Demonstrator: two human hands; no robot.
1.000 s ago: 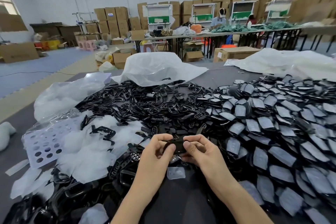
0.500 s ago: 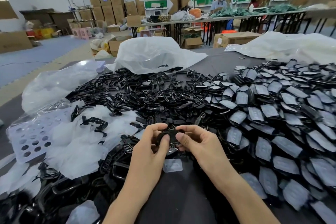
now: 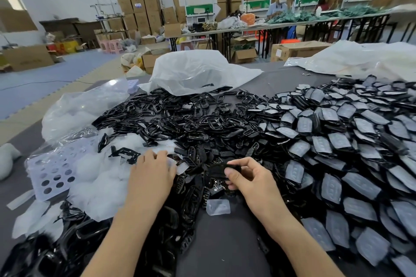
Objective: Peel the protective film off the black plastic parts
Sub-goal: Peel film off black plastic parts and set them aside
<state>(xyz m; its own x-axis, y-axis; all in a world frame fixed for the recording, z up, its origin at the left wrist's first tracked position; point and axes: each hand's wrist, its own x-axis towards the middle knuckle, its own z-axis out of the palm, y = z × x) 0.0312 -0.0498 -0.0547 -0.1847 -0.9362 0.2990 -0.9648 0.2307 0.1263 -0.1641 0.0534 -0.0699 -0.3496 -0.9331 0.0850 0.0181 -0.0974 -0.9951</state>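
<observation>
My right hand [image 3: 249,179] pinches a small black plastic part [image 3: 219,170] between thumb and fingers, just above the grey table [image 3: 225,245]. My left hand [image 3: 150,174] is off to the left, over the edge of a heap of peeled white films [image 3: 101,180]. A translucent piece of protective film [image 3: 177,166] shows at its thumb side, apparently pinched. Several film-covered black parts [image 3: 337,144] are piled on the right. Bare glossy black parts [image 3: 191,123] fill the middle.
A single loose film [image 3: 218,207] lies on the table between my forearms. A perforated white sheet [image 3: 51,173] sits at the left, clear plastic bags [image 3: 198,69] at the far edge. More black frames [image 3: 74,236] are heaped near left. Cartons and workbenches stand behind.
My hands have come apart. The left hand moved left to the film heap with a film at its thumb, while the right hand kept the black part.
</observation>
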